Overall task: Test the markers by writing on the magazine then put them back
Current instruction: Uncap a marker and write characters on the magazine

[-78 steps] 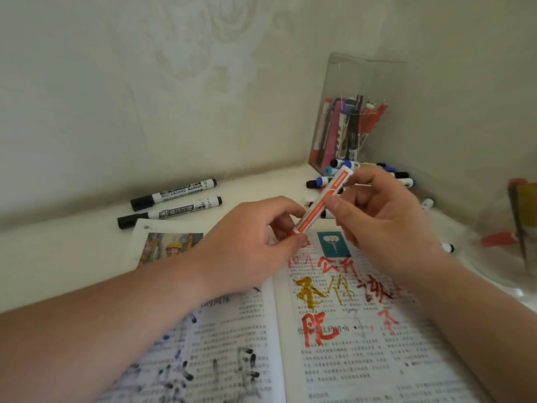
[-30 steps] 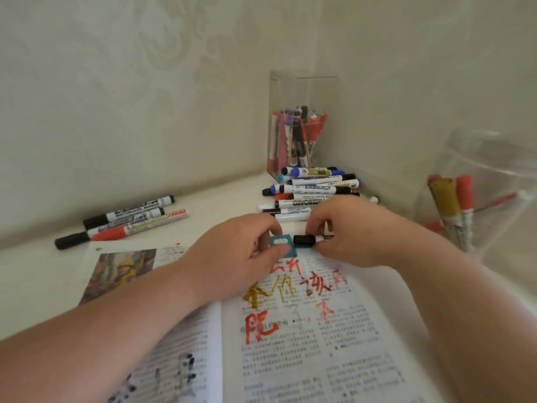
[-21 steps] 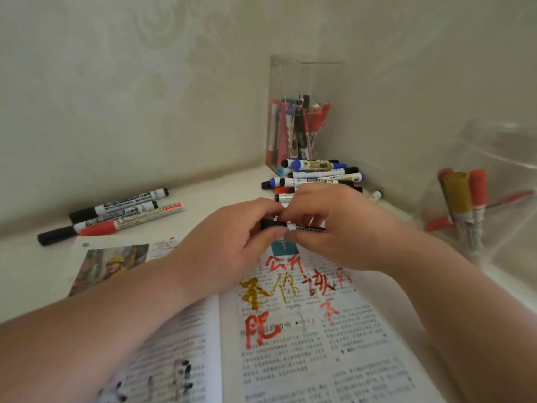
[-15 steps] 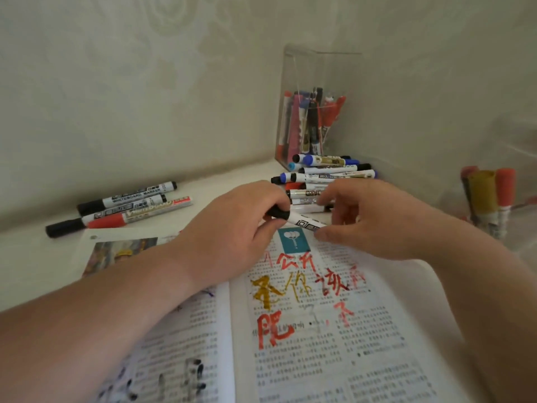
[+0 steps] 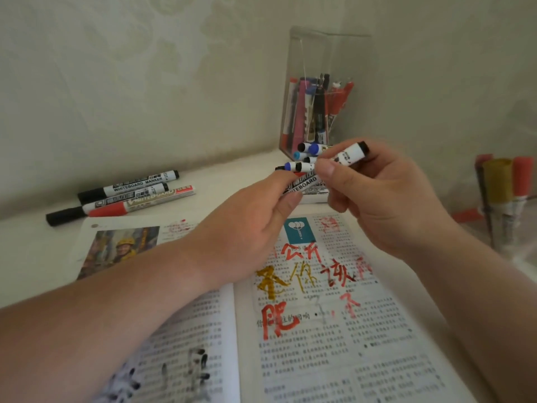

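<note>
- Two hands meet over the far edge of the open magazine (image 5: 319, 344), both on one black whiteboard marker (image 5: 350, 154).
- Grip of the left hand (image 5: 252, 222): thumb and fingertips pinch the marker's lower end. That end is buried in the fingers, so cap on or off cannot be told.
- Grip of the right hand (image 5: 389, 199): thumb and curled fingers clasp the white barrel about its middle. The black upper end pokes out past the index finger, toward the table's far right corner.
- Marker tilted, low at the left, high at the right, held clear of the page.
- Magazine lies flat along the near edge of the table (image 5: 35, 257). Its right page carries red, gold and dark handwritten characters over the print; its left page has black scribbles low down.
- Beyond the magazine's far left corner, three capped markers (image 5: 130, 194) lie side by side: two black, one red.
- In the far corner a clear holder (image 5: 328, 53) stands with pens upright inside. A loose pile of markers (image 5: 302, 165) lies just before it, partly hidden by the hands.
- At the right edge, a glass jar (image 5: 520, 251) with gold and red pens, blurred.
</note>
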Demonstrator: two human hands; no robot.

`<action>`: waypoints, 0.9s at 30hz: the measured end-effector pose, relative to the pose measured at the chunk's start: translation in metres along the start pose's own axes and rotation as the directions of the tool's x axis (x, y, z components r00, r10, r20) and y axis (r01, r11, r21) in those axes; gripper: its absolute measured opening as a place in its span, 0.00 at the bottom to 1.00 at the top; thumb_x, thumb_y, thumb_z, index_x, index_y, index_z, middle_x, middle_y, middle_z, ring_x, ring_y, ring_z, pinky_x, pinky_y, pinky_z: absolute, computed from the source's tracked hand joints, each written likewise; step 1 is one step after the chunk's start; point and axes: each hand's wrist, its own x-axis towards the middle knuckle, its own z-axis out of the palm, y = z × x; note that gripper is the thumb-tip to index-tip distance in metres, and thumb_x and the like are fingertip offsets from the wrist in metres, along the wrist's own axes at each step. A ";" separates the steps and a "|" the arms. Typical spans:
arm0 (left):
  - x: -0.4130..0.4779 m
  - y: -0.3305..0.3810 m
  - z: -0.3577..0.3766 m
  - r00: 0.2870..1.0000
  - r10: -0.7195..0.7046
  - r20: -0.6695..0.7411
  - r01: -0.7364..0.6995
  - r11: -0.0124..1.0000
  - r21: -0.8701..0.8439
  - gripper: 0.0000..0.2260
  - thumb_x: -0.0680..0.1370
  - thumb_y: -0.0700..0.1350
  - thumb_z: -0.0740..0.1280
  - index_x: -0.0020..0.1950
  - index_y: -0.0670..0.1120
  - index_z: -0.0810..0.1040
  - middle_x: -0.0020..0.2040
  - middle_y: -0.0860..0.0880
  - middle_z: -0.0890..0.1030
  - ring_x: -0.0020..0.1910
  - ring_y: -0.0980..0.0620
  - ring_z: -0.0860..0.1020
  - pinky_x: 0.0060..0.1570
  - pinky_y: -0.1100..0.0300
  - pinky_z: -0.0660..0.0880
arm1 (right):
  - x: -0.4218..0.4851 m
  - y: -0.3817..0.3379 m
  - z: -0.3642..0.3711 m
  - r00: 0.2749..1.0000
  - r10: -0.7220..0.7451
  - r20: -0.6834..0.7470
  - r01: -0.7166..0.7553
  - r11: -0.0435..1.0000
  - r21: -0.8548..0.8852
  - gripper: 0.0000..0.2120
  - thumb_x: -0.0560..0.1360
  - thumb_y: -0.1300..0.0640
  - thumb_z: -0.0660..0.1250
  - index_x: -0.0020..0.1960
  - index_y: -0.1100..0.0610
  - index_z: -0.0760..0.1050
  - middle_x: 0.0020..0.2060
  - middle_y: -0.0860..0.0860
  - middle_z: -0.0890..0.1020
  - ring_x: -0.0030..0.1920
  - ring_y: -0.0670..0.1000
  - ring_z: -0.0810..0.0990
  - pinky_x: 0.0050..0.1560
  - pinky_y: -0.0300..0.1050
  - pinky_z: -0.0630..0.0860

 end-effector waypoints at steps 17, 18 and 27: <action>-0.004 0.002 -0.006 0.990 -0.026 0.138 0.028 0.999 -0.015 0.14 0.77 0.46 0.55 0.63 0.56 0.64 0.43 0.51 0.75 0.38 0.54 0.72 0.38 0.59 0.70 | -0.003 -0.004 0.004 0.940 0.016 -0.341 -0.077 0.984 -0.164 0.16 0.73 0.58 0.70 0.31 0.49 0.68 0.24 0.44 0.68 0.27 0.47 0.66 0.29 0.41 0.65; -0.004 0.002 -0.006 0.989 -0.039 0.142 0.039 0.999 0.008 0.13 0.77 0.44 0.55 0.61 0.55 0.64 0.44 0.51 0.75 0.38 0.54 0.72 0.38 0.59 0.70 | -0.002 -0.008 0.002 0.941 0.027 -0.339 -0.103 0.973 -0.208 0.17 0.72 0.61 0.69 0.30 0.50 0.66 0.24 0.45 0.68 0.26 0.47 0.66 0.28 0.41 0.65; -0.003 -0.002 0.003 0.978 -0.018 0.209 -0.042 0.959 0.281 0.18 0.77 0.31 0.60 0.57 0.52 0.73 0.53 0.56 0.73 0.54 0.54 0.74 0.56 0.57 0.73 | -0.046 -0.022 -0.021 0.828 0.490 0.272 -0.437 0.869 -0.232 0.21 0.71 0.42 0.71 0.44 0.62 0.81 0.32 0.62 0.84 0.30 0.57 0.82 0.24 0.41 0.75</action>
